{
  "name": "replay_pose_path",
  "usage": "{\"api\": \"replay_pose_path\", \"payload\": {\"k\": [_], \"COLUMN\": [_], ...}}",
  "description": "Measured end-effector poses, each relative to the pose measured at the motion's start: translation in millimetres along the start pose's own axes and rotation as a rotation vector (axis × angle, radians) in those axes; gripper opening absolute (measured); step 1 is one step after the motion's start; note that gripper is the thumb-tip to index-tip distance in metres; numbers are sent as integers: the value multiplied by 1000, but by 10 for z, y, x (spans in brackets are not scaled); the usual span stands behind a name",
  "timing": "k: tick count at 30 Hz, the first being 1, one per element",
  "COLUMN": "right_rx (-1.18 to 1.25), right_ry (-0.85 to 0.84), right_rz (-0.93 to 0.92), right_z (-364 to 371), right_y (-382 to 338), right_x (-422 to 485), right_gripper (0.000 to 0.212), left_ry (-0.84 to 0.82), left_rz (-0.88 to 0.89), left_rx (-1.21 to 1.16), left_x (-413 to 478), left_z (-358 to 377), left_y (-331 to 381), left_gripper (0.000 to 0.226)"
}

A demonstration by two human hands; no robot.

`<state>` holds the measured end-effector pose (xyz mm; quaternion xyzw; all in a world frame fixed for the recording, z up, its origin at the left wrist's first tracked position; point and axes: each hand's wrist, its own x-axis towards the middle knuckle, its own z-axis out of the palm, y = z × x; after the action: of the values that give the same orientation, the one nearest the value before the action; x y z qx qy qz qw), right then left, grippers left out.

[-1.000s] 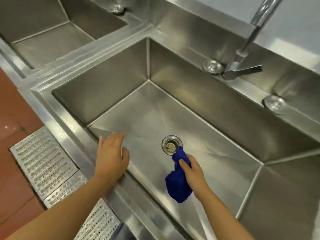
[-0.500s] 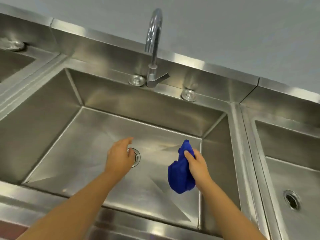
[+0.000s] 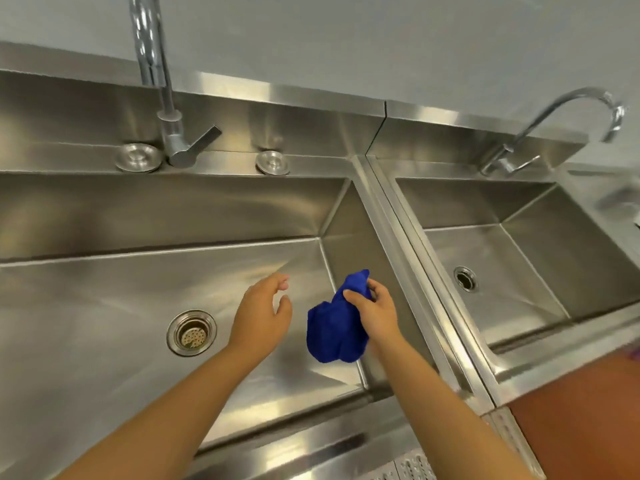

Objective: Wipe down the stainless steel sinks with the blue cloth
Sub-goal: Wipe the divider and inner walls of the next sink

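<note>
swung the view right since half a second back, bringing the second sink (image 3: pixel 512 271) and its curved faucet (image 3: pixel 533 120) fully in; carried both hands rightward too, off the drain strainer (image 3: pixel 191 332), now lying left of the left hand (image 3: pixel 259 317) instead of under it. grips the blue cloth (image 3: pixel 334 336) in the right hand (image 3: pixel 375 311), thumb and curled fingers pinching the upper bunch, with the rest hanging in a loose wad below the palm. holds that cloth over the right end of the large sink (image 3: pixel 104 299), near the corner by the divider rim (image 3: pixel 394 230); cannot tell whether touching the steel bottom. hovers the left hand just beside the cloth, apart from it, fingers relaxed and slightly curved, holding nothing. behind the large sink, shows a tall faucet (image 3: pixel 167 102) with a lever handle, between the left round cap (image 3: pixel 138 156) and the right round cap (image 3: pixel 272 162). in the second sink, an open drain hole (image 3: pixel 466 278); at lower right, reddish floor (image 3: pixel 581 420) and a strip of perforated grating (image 3: pixel 412 467).
</note>
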<state>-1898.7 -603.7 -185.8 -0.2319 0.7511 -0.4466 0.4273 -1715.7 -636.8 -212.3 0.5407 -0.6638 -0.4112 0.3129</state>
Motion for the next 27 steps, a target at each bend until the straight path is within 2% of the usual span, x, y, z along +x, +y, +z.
{"api": "replay_pose_path", "payload": {"k": [5, 9, 14, 16, 19, 23, 25, 27], "right_rx": [82, 99, 151, 214, 213, -14, -337, -722], "right_ry": [188, 306, 370, 363, 328, 174, 140, 145], "right_rz": [53, 100, 253, 315, 348, 356, 302, 127], "right_z": [-98, -263, -454, -502, -572, -836, -1019, -1176], "right_y": [60, 128, 314, 388, 490, 410, 310, 301], "right_x": [-141, -199, -233, -265, -332, -411, -394, -297], "right_gripper": [54, 63, 49, 51, 54, 45, 36, 28], "left_ry": [-245, -522, -761, -810, -846, -846, -861, -917], "left_rz": [95, 144, 108, 56, -17, -136, -182, -210], "left_rx": [-50, -85, -190, -278, -367, -409, -417, -399], "left_x": [79, 66, -14, -50, -86, -103, -106, -120], "left_z": [210, 528, 928, 1065, 1250, 1427, 1501, 1588], "left_y": [65, 64, -22, -17, -15, -99, -163, -207], "left_gripper": [38, 48, 72, 67, 46, 32, 34, 36]}}
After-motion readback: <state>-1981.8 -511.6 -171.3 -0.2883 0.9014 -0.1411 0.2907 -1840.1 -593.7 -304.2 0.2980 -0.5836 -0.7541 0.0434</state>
